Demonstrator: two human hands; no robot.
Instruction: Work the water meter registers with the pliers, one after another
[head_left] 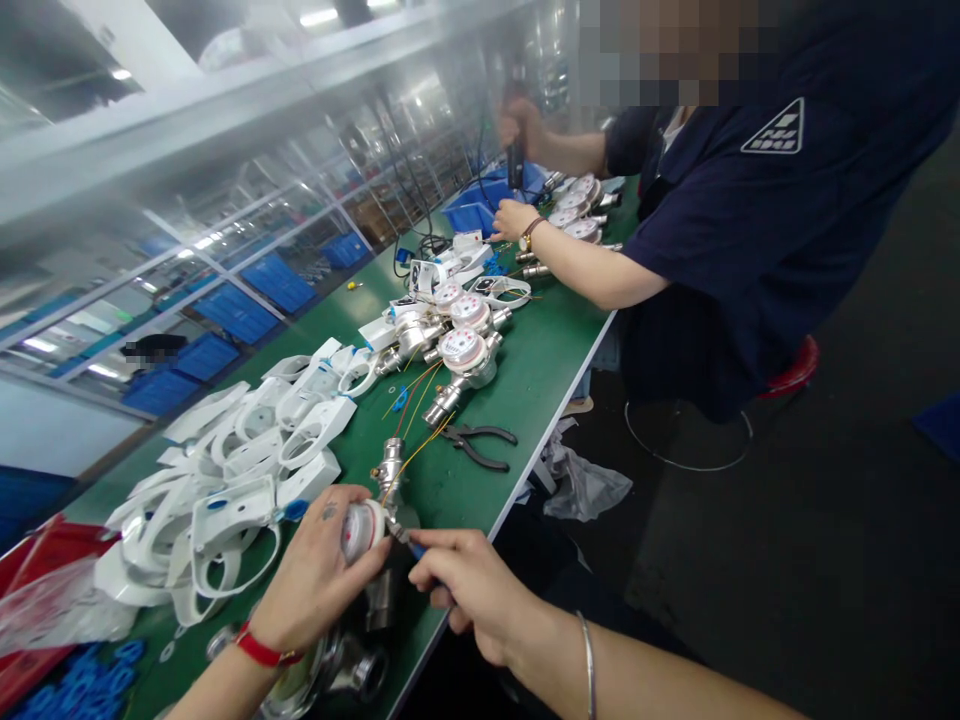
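Observation:
My left hand [319, 570], with a red band at the wrist, is wrapped round the white, round dial of a water meter [363, 530]. The meter's metal body lies along the table's front part, with its threaded end pointing away from me and thin yellow and red wires running from it. In my right hand [472, 585] is a small tool with a metal tip and blue handle [407, 541]; its exact kind is hard to make out. The tip meets the rim of the dial. Beyond the meter lie black-handled pliers [484, 445], slightly apart.
White plastic brackets [247, 440] are heaped on the left of the green table [525, 360]. Several water meters [463, 350] stand farther back. Blue clips [82, 680] and a red tray [45, 570] are front left. A co-worker [750, 220] works at the far right.

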